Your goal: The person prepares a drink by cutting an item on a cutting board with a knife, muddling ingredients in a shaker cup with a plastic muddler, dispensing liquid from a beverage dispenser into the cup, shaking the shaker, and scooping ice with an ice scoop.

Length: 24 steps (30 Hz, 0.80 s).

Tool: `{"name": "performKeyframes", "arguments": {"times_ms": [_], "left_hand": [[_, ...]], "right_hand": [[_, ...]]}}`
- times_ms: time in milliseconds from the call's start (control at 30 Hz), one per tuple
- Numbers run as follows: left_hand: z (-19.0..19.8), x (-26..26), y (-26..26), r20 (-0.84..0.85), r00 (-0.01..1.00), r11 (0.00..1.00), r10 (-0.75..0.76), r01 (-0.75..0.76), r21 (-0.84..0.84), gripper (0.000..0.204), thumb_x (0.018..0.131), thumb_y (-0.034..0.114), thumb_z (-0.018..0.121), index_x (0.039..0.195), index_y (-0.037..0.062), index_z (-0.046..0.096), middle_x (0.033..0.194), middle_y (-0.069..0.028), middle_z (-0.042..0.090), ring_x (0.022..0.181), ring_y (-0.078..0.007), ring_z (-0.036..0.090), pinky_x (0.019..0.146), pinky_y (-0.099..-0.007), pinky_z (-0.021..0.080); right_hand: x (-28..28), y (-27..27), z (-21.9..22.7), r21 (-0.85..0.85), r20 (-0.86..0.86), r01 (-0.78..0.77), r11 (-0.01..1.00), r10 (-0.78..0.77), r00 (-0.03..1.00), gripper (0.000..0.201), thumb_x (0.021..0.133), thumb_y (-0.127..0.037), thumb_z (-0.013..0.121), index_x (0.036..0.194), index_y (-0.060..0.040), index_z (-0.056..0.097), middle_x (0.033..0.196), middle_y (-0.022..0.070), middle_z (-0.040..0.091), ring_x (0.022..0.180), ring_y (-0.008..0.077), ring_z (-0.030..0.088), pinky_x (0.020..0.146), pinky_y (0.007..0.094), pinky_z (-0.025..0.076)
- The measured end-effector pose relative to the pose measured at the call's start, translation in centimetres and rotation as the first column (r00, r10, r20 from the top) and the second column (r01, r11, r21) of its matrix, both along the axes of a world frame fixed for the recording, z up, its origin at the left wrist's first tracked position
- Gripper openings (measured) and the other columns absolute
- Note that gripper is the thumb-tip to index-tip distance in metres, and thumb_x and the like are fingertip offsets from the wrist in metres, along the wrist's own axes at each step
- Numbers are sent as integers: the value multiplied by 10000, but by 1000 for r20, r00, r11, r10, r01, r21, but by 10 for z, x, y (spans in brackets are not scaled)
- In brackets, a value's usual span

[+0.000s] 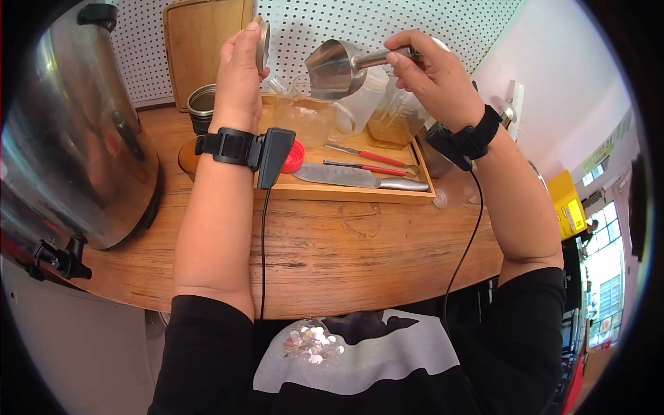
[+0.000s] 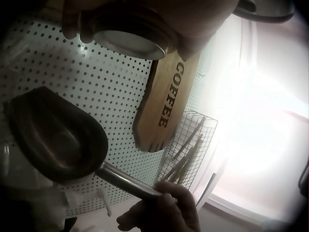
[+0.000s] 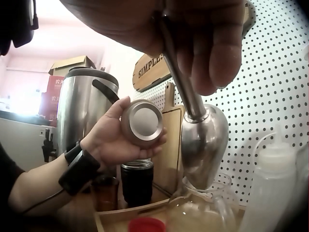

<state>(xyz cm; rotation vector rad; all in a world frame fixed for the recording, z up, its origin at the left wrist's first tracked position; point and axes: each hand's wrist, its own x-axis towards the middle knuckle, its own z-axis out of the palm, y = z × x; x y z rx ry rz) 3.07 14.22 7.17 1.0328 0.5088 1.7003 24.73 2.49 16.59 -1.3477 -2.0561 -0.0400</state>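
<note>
My left hand (image 1: 238, 72) grips a round metal lid (image 3: 146, 121) by its edge, raised over the back of the wooden table. In the right wrist view its silver disc face is turned to the camera. With my right hand (image 1: 437, 76) I hold a steel scoop (image 1: 335, 69) by its handle, thumb and fingers around the grip. The scoop's bowl hangs above a glass teapot (image 1: 304, 117), its hollow side showing in the left wrist view (image 2: 58, 137). Below my left hand stands a dark canister (image 3: 137, 182), its threaded metal mouth uncovered.
A wooden tray (image 1: 346, 196) carries a knife (image 1: 346, 176), red-handled tools (image 1: 384, 160), a red ring-shaped cap (image 1: 294, 158) and a squeeze bottle (image 3: 271, 186). A large steel urn (image 1: 76, 131) stands at left. Behind are a cutting board (image 1: 200, 48) and a pegboard (image 1: 332, 21).
</note>
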Motion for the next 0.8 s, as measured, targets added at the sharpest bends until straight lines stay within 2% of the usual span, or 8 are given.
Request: {"name": "performKeyframes", "arguments": {"times_ms": [167,233,400,533,567,700,767,800], "left_hand": [[0,7,-3,-85,996,1000,25,-26,-14,439,917,439,545,1208,114,503,1048,4,579,932,-115,527,804,-292,415],[0,12,-8,-133,989,998,60,-62,-10,490,912,420,562,1253,82,465,1092,-15,567,938,-112,515,801,-264,396],[-13,20,0,-313,943,985,115,-69,156,637,835,326,709,1300,-8,431,1203,-116,553,1074,-204,541,941,-318,426],[-23,33,6,-624,664,901,412,-194,388,520,785,284,751,1165,-17,562,1108,-152,615,1032,-223,581,893,-330,460],[-22,37,9,-665,663,923,345,-111,369,513,778,293,752,1145,-21,578,1106,-164,612,991,-230,598,866,-339,470],[-16,52,17,-795,357,863,490,-73,499,496,751,289,757,1119,-6,602,1105,-205,609,1058,-333,566,930,-395,439],[-19,54,24,-809,261,846,527,-70,528,490,763,296,733,1125,-7,601,1140,-227,592,1089,-370,549,945,-415,432],[-17,59,19,-807,274,846,523,-52,530,490,763,296,733,1125,-7,601,1140,-227,592,1089,-370,549,945,-415,432]], "right_hand": [[17,-7,1,49,-69,-26,998,29,997,231,941,-232,561,1083,-50,578,750,52,605,649,133,584,594,266,468],[33,-21,7,24,-455,-47,999,53,889,271,938,-251,578,1099,-33,582,759,56,614,648,131,602,587,244,482],[104,-104,24,131,-726,197,972,-42,687,339,945,-263,570,1164,-4,552,776,66,628,652,139,635,587,248,514],[198,-191,17,227,-782,305,925,-14,624,328,956,-249,553,1178,-8,545,779,68,635,656,148,640,588,254,518],[223,-210,15,235,-803,373,898,-37,595,319,959,-238,548,1178,-5,545,777,69,636,656,153,642,588,257,519],[311,-283,9,258,-859,620,741,-117,498,276,958,-236,545,1097,2,550,790,98,634,659,204,654,585,293,552],[336,-304,2,234,-886,739,632,-175,430,267,957,-242,539,1051,8,544,795,112,628,657,220,658,581,311,561],[346,-311,-3,217,-893,776,592,-200,402,265,958,-241,535,1035,13,539,798,119,625,654,225,660,579,318,564]]}}
